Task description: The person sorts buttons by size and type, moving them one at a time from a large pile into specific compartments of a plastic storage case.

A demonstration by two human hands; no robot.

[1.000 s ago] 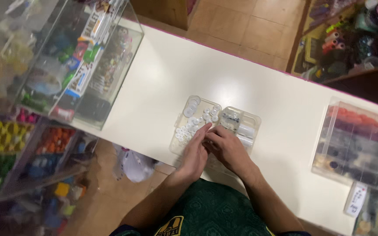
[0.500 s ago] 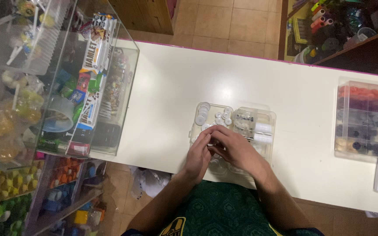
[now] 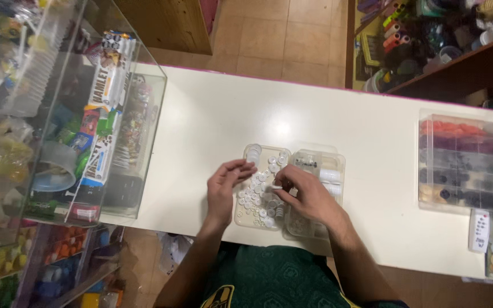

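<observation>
Picking through a clear tray of small white buttons (image 3: pixel 261 199), the person works both hands close over the white bench (image 3: pixel 212 125). That button tray (image 3: pixel 250 153) lies near the bench's front edge, right in front of the body, so both hands reach it without stretching. The left hand (image 3: pixel 223 188) sits at the tray's left edge, its fingers (image 3: pixel 241 169) curled narrow and pinched together above the pile; whether something tiny sits between them, I cannot tell. The right hand (image 3: pixel 309 197) comes in from the other side, fingers (image 3: pixel 281 185) drawn tight on what looks like a small white piece, held just over the buttons, presumably so a dropped one falls back into the tray. Touching the tray on its right is a second clear tray (image 3: pixel 332 165) with a few white pieces in it, partly under the right hand.

Off to the right, well apart, stands a compartment box (image 3: pixel 460 162) of red and dark bits, with a small white remote-like thing (image 3: pixel 479 231) near it. On the left, a glass display case (image 3: pixel 87 125) full of packets rests on the bench end. Beyond the bench, tiled floor (image 3: pixel 281 34) and a wooden shelf (image 3: pixel 457 63) crowded with goods.
</observation>
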